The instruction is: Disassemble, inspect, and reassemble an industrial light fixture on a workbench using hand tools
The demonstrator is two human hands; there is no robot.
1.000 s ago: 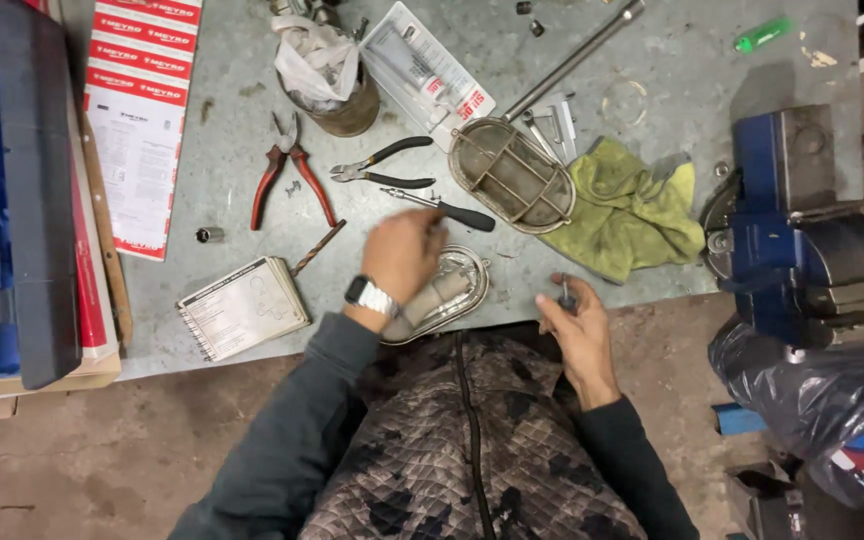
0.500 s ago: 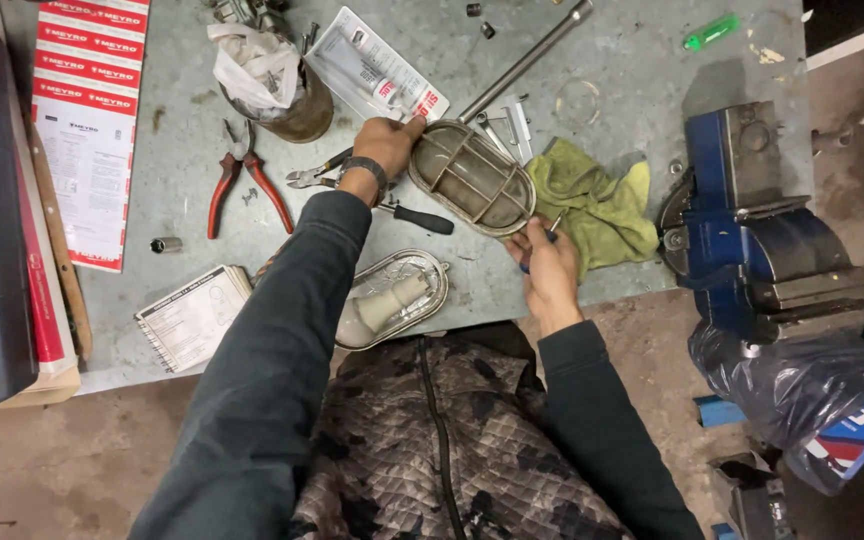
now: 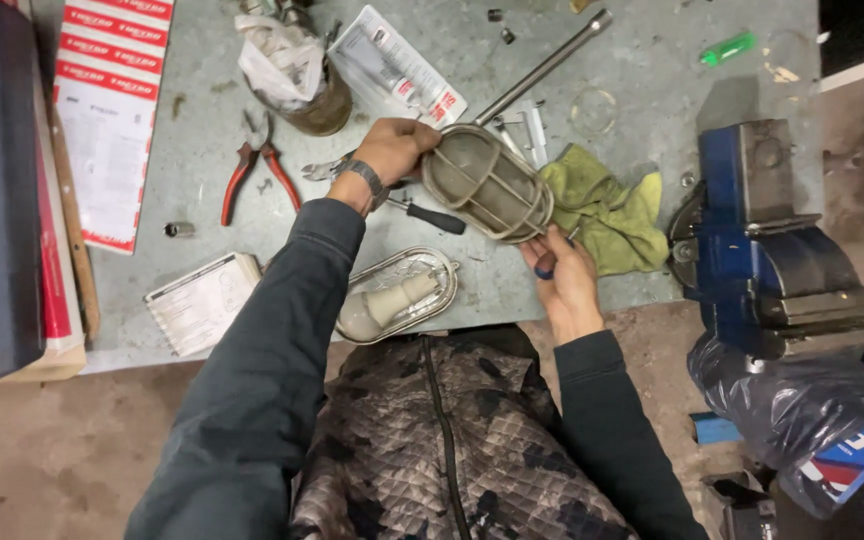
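The left hand [image 3: 392, 150] grips the caged lamp cover [image 3: 487, 183] at its 10 o'clock end; the right hand [image 3: 562, 275] pinches a small tool at its 5 o'clock edge. Likely fastening work; next needs steady aim.

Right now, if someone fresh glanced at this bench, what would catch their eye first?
Most likely the caged lamp cover at the centre, gripped by the left hand at one end with the right hand at its near edge. Next, the blue vise on the right edge and the red-handled pliers to the left.
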